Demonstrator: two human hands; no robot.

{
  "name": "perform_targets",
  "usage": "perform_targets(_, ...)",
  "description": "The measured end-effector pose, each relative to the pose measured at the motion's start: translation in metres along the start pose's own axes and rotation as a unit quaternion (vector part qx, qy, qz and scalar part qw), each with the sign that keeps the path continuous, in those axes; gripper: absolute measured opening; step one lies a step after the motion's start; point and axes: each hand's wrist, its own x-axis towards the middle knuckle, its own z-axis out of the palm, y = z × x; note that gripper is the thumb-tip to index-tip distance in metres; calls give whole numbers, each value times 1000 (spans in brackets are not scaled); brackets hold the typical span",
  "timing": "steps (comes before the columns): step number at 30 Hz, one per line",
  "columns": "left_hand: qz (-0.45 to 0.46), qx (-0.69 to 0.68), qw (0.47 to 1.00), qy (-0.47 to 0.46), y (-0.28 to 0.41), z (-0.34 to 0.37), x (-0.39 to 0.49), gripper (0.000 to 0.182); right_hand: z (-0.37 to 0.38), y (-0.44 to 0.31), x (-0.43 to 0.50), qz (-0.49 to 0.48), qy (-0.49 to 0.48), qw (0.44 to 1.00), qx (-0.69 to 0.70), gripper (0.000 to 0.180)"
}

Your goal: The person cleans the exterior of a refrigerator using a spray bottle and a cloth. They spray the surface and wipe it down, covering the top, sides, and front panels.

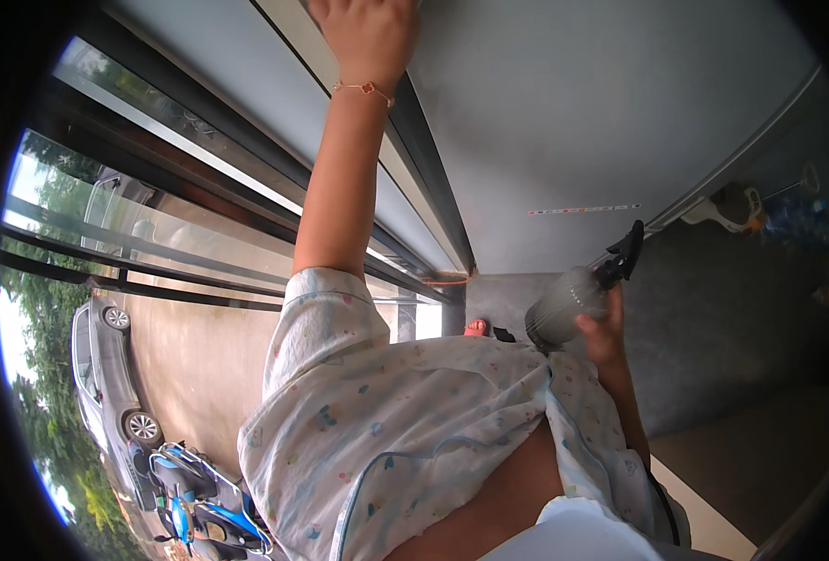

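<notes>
My left hand reaches to the top edge of the view, a thin chain bracelet on its wrist. It is over the light strip beside a dark frame; its fingers are cut off, so a hold on anything is hidden. Lower right, my right hand grips a translucent ribbed spray bottle with a black trigger head. The bottle is tilted close to my patterned shirt, its nozzle end up and right. Just beyond it stands a large smooth grey panel bearing a thin strip of small coloured marks.
Left, dark-framed glass shows a paved yard, a grey car and a blue motorcycle. A foot in a red sandal is on the grey floor. Right, a white and orange object lies near blue plastic.
</notes>
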Motion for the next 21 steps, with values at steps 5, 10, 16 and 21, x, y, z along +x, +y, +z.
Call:
perform_targets(5,-81,-170,973,-132,27,13,-72,57,-13,12,-1,18,29,999,-27,77)
perform_targets(10,-18,-157,969,-188,92,-24,-175,75,-30,18,-4,22,66,997,-19,83)
perform_targets(16,-175,-174,952,-178,38,22,-105,88,-49,8,-8,18,75,996,-40,86)
perform_targets(21,-157,-237,946,-158,37,4,-115,88,-55,8,-6,22,111,992,-59,86)
